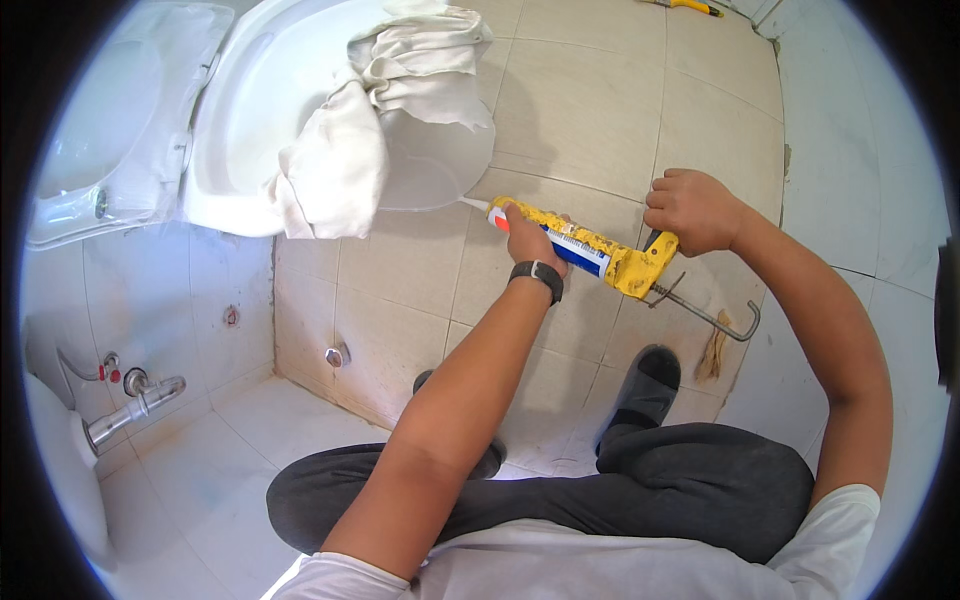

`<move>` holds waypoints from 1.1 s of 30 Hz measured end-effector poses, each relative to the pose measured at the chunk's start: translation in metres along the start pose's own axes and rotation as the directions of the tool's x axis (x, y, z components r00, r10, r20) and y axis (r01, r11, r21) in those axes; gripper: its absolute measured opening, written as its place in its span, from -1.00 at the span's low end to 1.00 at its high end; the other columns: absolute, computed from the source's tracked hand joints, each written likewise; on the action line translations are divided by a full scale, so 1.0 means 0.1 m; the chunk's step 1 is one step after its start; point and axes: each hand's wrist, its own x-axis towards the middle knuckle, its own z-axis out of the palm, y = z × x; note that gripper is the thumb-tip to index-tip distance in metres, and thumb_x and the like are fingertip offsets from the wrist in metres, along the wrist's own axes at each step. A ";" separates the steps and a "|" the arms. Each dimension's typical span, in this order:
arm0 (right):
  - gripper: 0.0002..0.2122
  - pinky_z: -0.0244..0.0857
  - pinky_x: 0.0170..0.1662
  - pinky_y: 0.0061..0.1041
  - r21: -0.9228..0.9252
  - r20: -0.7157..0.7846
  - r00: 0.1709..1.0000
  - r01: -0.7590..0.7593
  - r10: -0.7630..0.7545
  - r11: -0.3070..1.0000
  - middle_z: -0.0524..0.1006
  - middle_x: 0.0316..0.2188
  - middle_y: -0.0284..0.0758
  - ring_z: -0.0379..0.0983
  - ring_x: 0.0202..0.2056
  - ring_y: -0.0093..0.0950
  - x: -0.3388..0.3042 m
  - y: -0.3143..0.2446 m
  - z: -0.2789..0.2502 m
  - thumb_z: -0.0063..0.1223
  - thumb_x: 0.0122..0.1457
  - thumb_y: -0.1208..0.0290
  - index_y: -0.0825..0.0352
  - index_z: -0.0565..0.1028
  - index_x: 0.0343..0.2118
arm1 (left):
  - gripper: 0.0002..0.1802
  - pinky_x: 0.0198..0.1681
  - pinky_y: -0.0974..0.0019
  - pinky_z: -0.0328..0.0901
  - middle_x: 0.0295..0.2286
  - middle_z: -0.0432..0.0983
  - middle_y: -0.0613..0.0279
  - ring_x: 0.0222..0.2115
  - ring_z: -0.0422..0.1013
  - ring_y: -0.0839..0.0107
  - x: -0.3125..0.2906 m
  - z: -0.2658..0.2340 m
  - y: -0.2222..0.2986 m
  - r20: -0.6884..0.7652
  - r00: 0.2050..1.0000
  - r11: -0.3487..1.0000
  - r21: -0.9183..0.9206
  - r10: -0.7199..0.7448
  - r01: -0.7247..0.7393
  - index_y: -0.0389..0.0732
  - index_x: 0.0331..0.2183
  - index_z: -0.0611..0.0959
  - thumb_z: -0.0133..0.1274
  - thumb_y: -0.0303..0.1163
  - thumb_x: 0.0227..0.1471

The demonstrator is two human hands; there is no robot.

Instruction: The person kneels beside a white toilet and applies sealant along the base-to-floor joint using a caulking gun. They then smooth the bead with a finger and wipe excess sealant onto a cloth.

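A yellow caulking gun (632,272) loaded with a white, blue and red sealant tube (578,250) lies across the middle of the view. My left hand (532,240) is wrapped round the front of the gun and tube. My right hand (692,210) grips the handle at the gun's rear, below which the hooked metal rod sticks out. The tube's pale nozzle (472,203) points left at the foot of the white toilet (425,165), where its base meets the tiled floor. Whether sealant is coming out is too small to tell.
White cloths (335,165) drape over the toilet's rim, and its lid (110,110) stands raised on the left. A floor drain (337,355) and a metal pipe (140,408) sit at lower left. A brown scrap (712,350) lies near my foot; a yellow-handled tool (692,6) lies far off.
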 end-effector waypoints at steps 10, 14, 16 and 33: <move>-0.76 0.44 -0.16 -0.47 -0.074 0.071 0.992 -0.101 0.106 0.992 0.61 -0.33 -0.45 0.50 -0.19 -0.46 0.07 -0.08 -0.06 0.40 -0.16 0.53 0.18 0.62 -0.37 | -0.22 -0.09 -0.07 0.44 -0.15 0.37 -0.01 -0.22 0.46 0.09 -0.13 0.04 0.08 0.000 1.000 1.000 -0.003 0.021 -0.021 -0.20 0.21 0.19 -0.18 0.24 0.27; -0.72 0.46 -0.15 -0.51 -0.119 0.082 0.989 -0.110 0.120 0.987 0.62 -0.30 -0.47 0.50 -0.16 -0.48 0.11 -0.08 0.00 0.46 -0.18 0.52 0.18 0.63 -0.34 | -0.20 -0.13 0.03 0.46 -0.20 0.41 0.02 -0.27 0.49 0.11 -0.13 0.04 0.07 -0.033 0.998 0.999 0.001 0.049 -0.049 -0.24 0.17 0.25 -0.17 0.28 0.27; -0.71 0.46 -0.14 -0.51 -0.120 0.093 0.986 -0.125 0.137 0.985 0.62 -0.31 -0.47 0.50 -0.16 -0.48 0.12 -0.08 0.02 0.47 -0.19 0.52 0.18 0.63 -0.34 | -0.20 -0.13 0.03 0.46 -0.19 0.41 0.02 -0.26 0.49 0.11 -0.14 0.05 0.08 -0.038 0.998 0.999 0.007 0.050 -0.050 -0.24 0.17 0.25 -0.17 0.28 0.27; -0.72 0.42 -0.09 -0.51 -0.103 -0.066 0.991 -0.123 0.116 0.987 0.58 -0.35 -0.47 0.48 -0.18 -0.49 0.16 -0.11 0.10 0.45 -0.23 0.50 0.16 0.60 -0.39 | -0.22 -0.07 -0.02 0.43 -0.11 0.41 -0.02 -0.21 0.50 0.07 -0.07 0.07 0.16 -0.005 0.997 0.995 0.055 0.078 -0.078 -0.22 0.21 0.23 -0.20 0.23 0.28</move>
